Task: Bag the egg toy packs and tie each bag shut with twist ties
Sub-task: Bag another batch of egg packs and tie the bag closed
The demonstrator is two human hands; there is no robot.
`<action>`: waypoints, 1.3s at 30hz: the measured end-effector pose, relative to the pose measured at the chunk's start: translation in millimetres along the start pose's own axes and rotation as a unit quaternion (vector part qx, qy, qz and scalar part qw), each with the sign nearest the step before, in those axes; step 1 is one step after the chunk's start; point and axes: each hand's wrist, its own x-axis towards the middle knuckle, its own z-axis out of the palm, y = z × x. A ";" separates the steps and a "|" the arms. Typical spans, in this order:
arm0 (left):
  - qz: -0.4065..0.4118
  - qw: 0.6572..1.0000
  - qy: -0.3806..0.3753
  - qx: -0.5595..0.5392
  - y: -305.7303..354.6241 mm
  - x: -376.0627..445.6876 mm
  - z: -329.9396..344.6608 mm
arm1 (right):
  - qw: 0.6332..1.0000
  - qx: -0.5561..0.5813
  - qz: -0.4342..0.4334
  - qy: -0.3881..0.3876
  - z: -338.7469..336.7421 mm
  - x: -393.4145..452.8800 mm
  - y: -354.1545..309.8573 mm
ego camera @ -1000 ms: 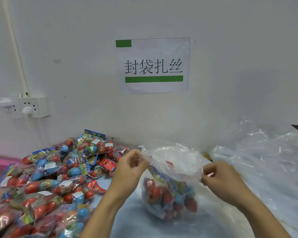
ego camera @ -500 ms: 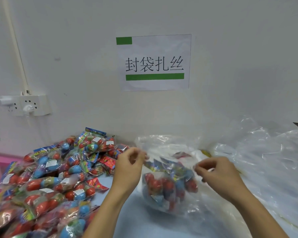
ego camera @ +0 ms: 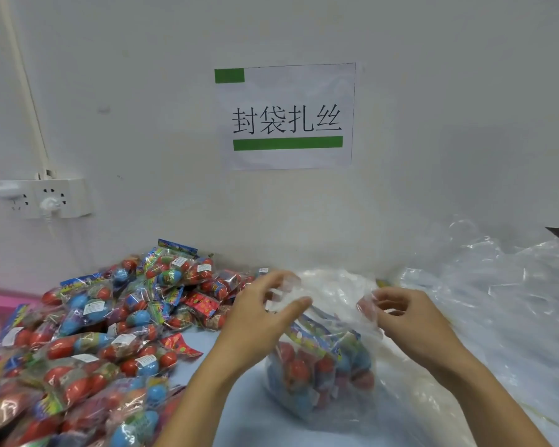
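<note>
A clear plastic bag (ego camera: 323, 379) stands on the pale blue table, filled with red and blue egg toy packs. My left hand (ego camera: 259, 312) pinches the left side of the bag's open top between thumb and fingers. On the opposite rim, my right hand (ego camera: 407, 312) pinches the plastic with curled fingers. The bag mouth between the hands is loose and crumpled. No twist tie is visible in either hand.
A large heap of egg toy packs (ego camera: 104, 337) fills the table's left side. Crumpled clear plastic bags (ego camera: 504, 301) pile up on the right. A paper sign (ego camera: 286, 116) and a power strip (ego camera: 46, 198) hang on the white wall behind. A pink edge (ego camera: 0, 301) shows far left.
Both hands have shifted along the bag's top and drawn a little closer together. The bag has sunk lower onto the table, its packs settling toward the bottom.
</note>
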 end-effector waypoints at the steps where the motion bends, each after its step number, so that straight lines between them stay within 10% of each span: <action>1: 0.028 0.998 0.047 -0.017 4.4 0.6 1.6 | 0.999 0.010 -0.020 0.036 0.0 0.1 -4.0; 5: 0.087 0.968 0.201 -0.126 12.6 6.7 -4.6 | 0.984 0.042 -0.086 0.150 -2.9 -1.8 -22.8; 24: 0.047 0.970 0.176 -0.160 26.0 -1.3 -3.2 | 0.984 0.069 -0.058 0.156 13.2 -5.3 -26.5; 39: 0.198 0.969 0.099 0.109 74.2 -16.8 -1.8 | 0.983 -0.033 -0.159 0.086 6.5 -11.1 -37.9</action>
